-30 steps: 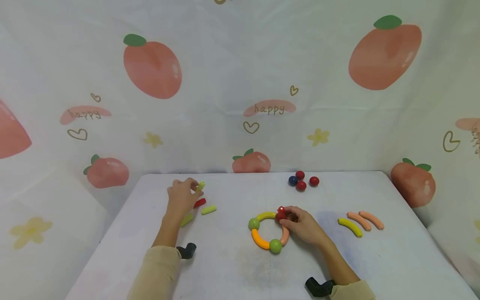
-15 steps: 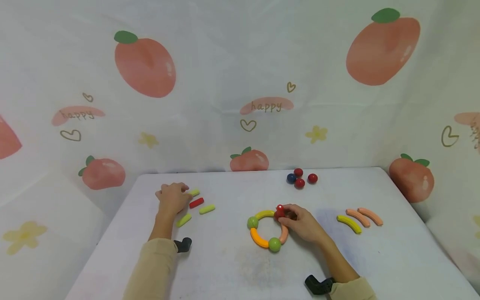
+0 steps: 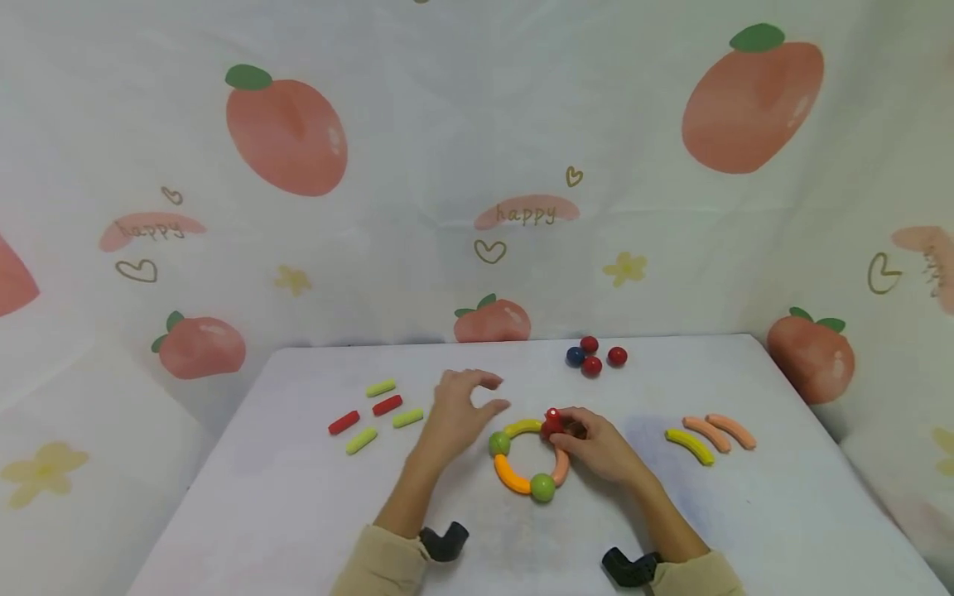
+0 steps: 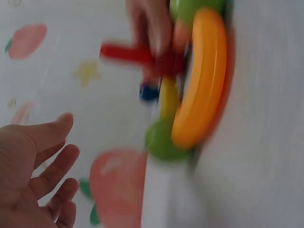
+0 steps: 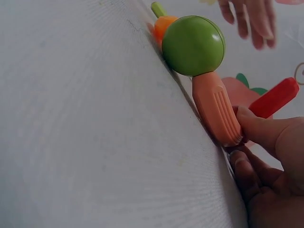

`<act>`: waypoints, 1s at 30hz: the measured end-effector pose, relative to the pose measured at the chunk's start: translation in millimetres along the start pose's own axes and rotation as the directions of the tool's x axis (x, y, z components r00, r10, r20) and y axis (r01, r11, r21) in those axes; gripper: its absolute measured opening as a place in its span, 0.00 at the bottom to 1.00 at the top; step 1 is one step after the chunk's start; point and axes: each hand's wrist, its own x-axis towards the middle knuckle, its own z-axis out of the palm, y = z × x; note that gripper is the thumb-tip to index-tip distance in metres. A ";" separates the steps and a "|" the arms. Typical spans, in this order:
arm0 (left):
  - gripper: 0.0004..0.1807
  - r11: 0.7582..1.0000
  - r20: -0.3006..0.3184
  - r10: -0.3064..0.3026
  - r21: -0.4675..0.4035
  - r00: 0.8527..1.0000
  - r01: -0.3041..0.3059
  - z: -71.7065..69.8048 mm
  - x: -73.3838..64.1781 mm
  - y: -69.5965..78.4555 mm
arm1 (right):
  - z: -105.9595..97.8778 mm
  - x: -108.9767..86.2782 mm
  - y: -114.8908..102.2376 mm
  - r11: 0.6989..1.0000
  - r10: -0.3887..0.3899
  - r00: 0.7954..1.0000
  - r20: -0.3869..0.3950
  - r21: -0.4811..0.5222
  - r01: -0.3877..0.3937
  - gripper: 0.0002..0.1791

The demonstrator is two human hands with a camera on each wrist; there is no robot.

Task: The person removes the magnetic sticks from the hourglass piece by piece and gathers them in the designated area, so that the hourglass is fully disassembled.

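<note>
My right hand [image 3: 599,451] pinches a dark red ball [image 3: 548,430] between thumb and fingers; a red stick [image 5: 278,97] juts up from it. The ball sits at the far right of a ring [image 3: 511,476] of curved pieces and balls, lying mid-counter [image 3: 574,542]. My left hand [image 3: 456,414] is empty, thumb and fingers parted, near the ring's left side. Loose: five short sticks [image 3: 387,405] left, three curved pieces [image 3: 689,447] right, four small balls [image 3: 592,367] toward the rear.

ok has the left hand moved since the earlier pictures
Yes: in the head view, the left hand has moved right, away from the sticks, toward the ring.
</note>
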 end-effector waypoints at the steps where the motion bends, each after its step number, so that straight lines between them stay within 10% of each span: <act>1: 0.20 0.999 0.023 0.016 -0.030 1.000 -0.015 8.9 -1.7 6.8 | 0.1 0.2 -0.1 1.000 -0.010 1.000 0.003 0.002 0.010 0.23; 7: 0.18 0.992 0.074 0.047 -0.120 0.996 -0.038 45.9 -5.2 30.1 | -1.1 0.5 -0.7 0.997 -0.074 0.997 0.024 0.019 0.073 0.21; 15: 0.19 0.987 0.079 0.087 -0.143 0.993 -0.075 62.0 -3.9 38.1 | -4.0 -1.7 0.3 0.995 -0.099 0.995 0.031 0.032 0.098 0.20; 30: 0.13 0.954 0.043 0.025 -0.300 0.999 -0.011 35.6 -8.9 30.5 | 0.3 0.5 -1.0 0.999 -0.039 0.999 0.003 0.001 0.039 0.19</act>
